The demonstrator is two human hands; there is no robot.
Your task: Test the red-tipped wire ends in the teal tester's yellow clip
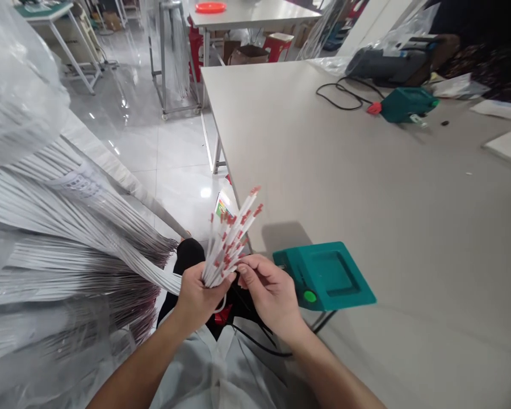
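Observation:
My left hand (pixel 201 295) is wrapped round a bundle of white wires (pixel 227 244), whose red and copper-coloured ends fan upward above the fist. From the fist the wires run back to the large hanging bunch at the left. My right hand (pixel 272 288) pinches at the right side of the bundle, with thumb and forefinger together near a wire end; it appears to hold a single wire, though the fingertips partly hide it. Just right of this hand, a green device (pixel 323 275) with a bright green button and a recessed top sits at the table's edge.
Thick hanging bunches of white wires (pixel 80 227), partly wrapped in clear plastic, fill the left side. The grey table (pixel 366 187) stretches to the right. On its far side lie a second green device (pixel 409 105), a black cable (pixel 344 105) and a dark machine (pixel 392 62).

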